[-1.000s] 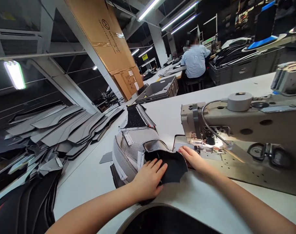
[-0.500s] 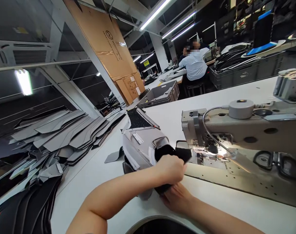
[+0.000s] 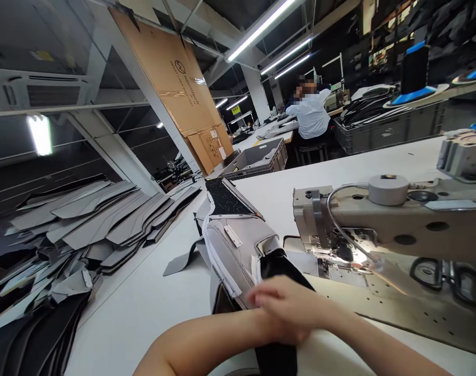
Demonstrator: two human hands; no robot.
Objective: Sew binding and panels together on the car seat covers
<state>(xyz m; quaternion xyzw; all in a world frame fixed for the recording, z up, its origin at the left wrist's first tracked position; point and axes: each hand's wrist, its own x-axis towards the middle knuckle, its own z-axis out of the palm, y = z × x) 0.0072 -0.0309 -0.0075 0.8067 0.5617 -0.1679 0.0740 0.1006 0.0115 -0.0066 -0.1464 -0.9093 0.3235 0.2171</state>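
Note:
A grey padded cover piece with white edging, a small white label and a black panel lies on the white table, left of the sewing machine. Black fabric comes out of its near end and also hangs below my hands. My left hand is against this fabric, its fingers hidden. Across my left wrist, on top, lies my right hand, its blurred fingers apart and pointing left, with nothing visible in them.
Stacked grey pieces cover the table's left side, with black pieces nearer. Beyond the table stand a grey crate and a tall cardboard sheet. A person in a light shirt sits farther back. A black thread cone stands at the upper right.
My right hand has moved from below my left hand to above its wrist. My left hand has moved lower. The cover piece has shifted slightly right and nearer, and the view has tilted a little.

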